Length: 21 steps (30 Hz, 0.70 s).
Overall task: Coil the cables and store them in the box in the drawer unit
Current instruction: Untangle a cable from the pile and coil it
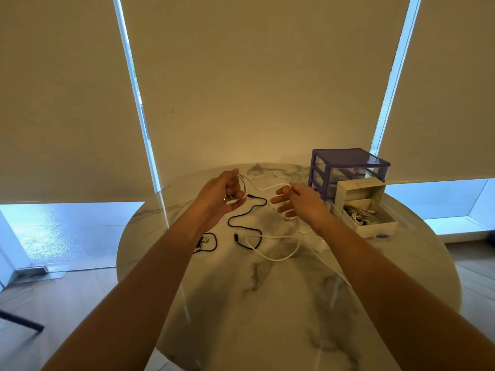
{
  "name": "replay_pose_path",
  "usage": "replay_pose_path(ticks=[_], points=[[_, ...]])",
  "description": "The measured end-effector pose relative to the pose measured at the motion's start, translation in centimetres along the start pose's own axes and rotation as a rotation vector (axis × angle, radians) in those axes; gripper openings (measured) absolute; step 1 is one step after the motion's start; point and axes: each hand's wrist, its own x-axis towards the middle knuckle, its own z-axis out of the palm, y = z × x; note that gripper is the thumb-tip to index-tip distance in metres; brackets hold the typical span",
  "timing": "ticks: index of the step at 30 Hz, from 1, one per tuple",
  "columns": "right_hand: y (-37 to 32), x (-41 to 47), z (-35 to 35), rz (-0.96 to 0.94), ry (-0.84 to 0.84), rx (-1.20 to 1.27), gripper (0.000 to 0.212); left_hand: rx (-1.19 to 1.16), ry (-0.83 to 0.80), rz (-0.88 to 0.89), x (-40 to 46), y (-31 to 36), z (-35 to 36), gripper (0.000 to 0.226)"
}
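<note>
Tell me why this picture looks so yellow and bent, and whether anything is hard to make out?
Head view: warm light glows on the drawn blinds, cold daylight leaks through their gaps; the wide lens bows those gaps and stretches the forearms; the marble table shows pale reflected streaks; the white cable nearly blends into it.

A home living or dining room. A round marble table [241, 303] stands on wood flooring [80, 285]. Roller blinds [254, 76] cover tall windows.

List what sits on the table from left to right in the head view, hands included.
Small black cable → left hand → long black cable → right hand winding the white cable → open white box before the purple drawer unit.
</note>
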Motion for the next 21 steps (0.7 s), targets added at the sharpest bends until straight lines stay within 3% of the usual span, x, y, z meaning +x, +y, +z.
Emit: replay_pose_path(ticks=[4, 7, 12, 14, 16, 18, 21], points=[[-0.7, -0.6, -0.8, -0.079, 0.026, 0.052, 0.034, -0.082, -0.066, -0.022, 0.0, 0.1, -0.4, 0.035], [-1.4, -1.4, -1.4, -0.032, -0.109, 0.095, 0.035, -0.202, -0.092, -0.038, 0.1, 0.4, -0.7, 0.031], [-1.4, -3.1, -1.6, 0.134, -0.512, -0.282, 0.027, -0.255, -0.148, -0.025, 0.0, 0.9, -1.1, 0.032], [-1.6, -3.6, -1.1, 0.111, -0.576, -0.434, 0.029, -0.225, -0.193, -0.037, -0.3, 0.8, -0.8, 0.034], [-2.0, -3.8, -0.3, 0.023, -0.54, -0.513, 0.05, -0.153, -0.256, -0.055, -0.5, 0.5, -0.4, 0.036], [-2.7, -4.4, 0.4, -0.081, -0.452, -0.427, 0.065, -0.081, -0.305, -0.066, -0.6, 0.3, -0.1, 0.039], [-3.8, -5.4, 1.3, -0.153, -0.351, -0.112, 0.044, 0.01, -0.304, -0.051, -0.8, 0.0, 0.2, 0.038]])
